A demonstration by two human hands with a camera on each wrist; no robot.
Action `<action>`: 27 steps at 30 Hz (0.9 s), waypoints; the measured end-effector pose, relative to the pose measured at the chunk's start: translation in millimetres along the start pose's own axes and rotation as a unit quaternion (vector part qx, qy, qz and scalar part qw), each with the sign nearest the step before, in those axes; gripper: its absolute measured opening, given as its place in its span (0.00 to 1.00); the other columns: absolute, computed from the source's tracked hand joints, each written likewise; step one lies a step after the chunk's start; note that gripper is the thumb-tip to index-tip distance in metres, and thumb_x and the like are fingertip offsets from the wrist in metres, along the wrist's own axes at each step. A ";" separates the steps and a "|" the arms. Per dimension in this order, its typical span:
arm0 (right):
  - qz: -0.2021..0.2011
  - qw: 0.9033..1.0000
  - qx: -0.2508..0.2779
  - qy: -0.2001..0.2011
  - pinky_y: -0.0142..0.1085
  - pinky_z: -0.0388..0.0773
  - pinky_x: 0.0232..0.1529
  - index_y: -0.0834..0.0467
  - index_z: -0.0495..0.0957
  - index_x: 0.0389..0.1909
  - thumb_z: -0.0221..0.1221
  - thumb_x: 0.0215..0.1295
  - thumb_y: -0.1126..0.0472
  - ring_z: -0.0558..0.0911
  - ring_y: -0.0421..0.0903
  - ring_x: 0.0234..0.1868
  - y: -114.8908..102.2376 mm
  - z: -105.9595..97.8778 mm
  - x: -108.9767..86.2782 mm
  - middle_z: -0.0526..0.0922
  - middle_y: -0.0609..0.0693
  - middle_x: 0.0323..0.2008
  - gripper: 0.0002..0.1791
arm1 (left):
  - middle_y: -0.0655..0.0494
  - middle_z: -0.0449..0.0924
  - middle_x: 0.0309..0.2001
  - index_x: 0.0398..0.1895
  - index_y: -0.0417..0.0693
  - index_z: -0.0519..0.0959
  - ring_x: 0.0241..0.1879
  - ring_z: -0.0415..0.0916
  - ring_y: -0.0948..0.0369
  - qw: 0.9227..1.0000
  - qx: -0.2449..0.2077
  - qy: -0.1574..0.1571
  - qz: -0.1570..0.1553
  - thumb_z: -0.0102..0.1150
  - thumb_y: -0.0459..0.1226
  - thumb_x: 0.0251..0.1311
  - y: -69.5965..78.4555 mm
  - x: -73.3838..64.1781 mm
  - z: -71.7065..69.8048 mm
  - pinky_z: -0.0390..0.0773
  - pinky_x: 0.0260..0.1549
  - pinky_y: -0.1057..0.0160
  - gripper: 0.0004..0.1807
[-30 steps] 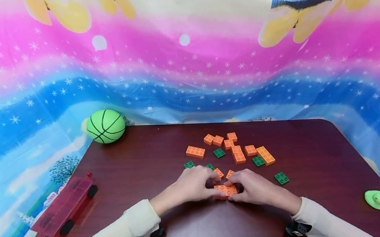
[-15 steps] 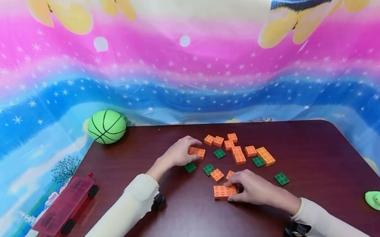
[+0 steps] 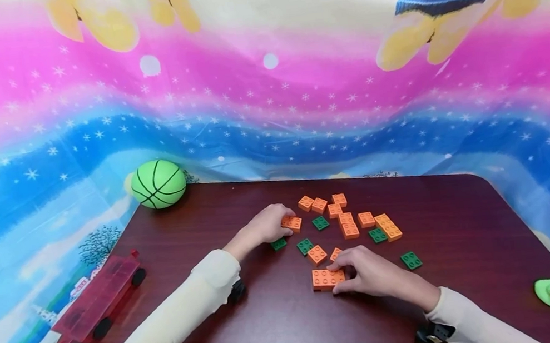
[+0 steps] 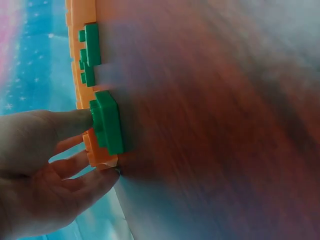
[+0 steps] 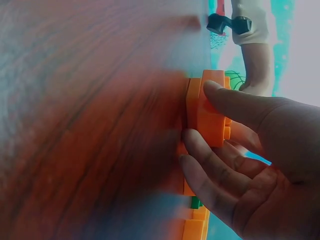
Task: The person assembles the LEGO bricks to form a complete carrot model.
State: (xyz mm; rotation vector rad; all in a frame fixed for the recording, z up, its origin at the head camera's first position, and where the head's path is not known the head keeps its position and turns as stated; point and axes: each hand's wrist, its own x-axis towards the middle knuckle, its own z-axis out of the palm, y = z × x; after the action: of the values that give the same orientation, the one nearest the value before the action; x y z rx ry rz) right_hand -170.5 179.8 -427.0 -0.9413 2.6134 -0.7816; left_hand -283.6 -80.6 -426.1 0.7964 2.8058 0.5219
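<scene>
Near the table's front centre, the right hand pinches a flat orange studded plastic block assembly by its right end, long axis running left-right. Left hand, farther back and leftward, curls its fingers over a long orange plastic brick, just beside a small green square brick. Loose orange and green bricks lie between and behind the hands. No containers visible.

I'm in what looks like a child's play corner at home. A cartoon curtain of pink and blue bands with stars hangs behind my dark wooden table. Toys lie on it: orange and green building bricks, a green ball, a red toy cart.
</scene>
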 end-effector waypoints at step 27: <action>0.002 0.999 0.051 0.002 0.29 0.77 0.30 0.49 0.87 0.48 0.72 0.61 0.47 0.76 0.33 0.27 3.7 4.7 -4.9 0.83 0.38 0.32 0.17 | 0.51 0.78 0.59 0.66 0.47 0.77 0.58 0.76 0.57 0.990 -0.077 0.037 0.111 0.60 0.43 0.73 17.4 -35.5 -22.4 0.77 0.61 0.53 0.22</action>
State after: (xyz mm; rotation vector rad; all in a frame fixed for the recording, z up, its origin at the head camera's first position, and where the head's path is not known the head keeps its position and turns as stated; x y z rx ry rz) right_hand -166.8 183.5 -432.7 -0.9069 2.5504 -0.9060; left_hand -251.4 -92.2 -396.2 1.0815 2.7159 0.8085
